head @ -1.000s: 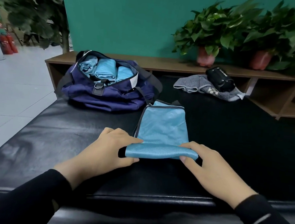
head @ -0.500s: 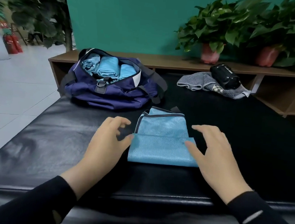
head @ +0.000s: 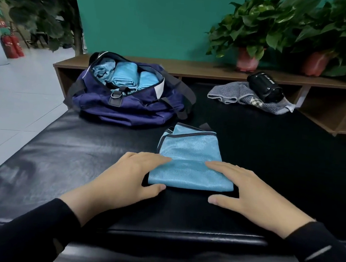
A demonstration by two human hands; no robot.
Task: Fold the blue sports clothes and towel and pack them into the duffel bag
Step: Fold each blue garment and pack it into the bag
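The left hand (head: pixel 129 174) and right hand (head: pixel 245 191), lifted apart half a second ago, now press flat with straight fingers on the ends of the blue towel (head: pixel 189 165), its near fold flattened on the black mat (head: pixel 57 156). The open duffel bag (head: pixel 128 102) sits beyond on the left, with bare mat between.

On the black mat (head: pixel 56 160) lie 1 blue towel (head: pixel 191 154), 1 navy duffel bag (head: pixel 127 106), 1 grey cloth (head: pixel 232 94) and 1 black cylinder (head: pixel 265 87). Inside the bag sit 3 blue folded bundles (head: pixel 123 75). 2 hands are in view: 1 left hand (head: pixel 127 179), 1 right hand (head: pixel 247 193). The shelf (head: pixel 207 70) carries 2 potted plants (head: pixel 247 59). 2 red fire extinguishers (head: pixel 12 47) stand on the floor far left.
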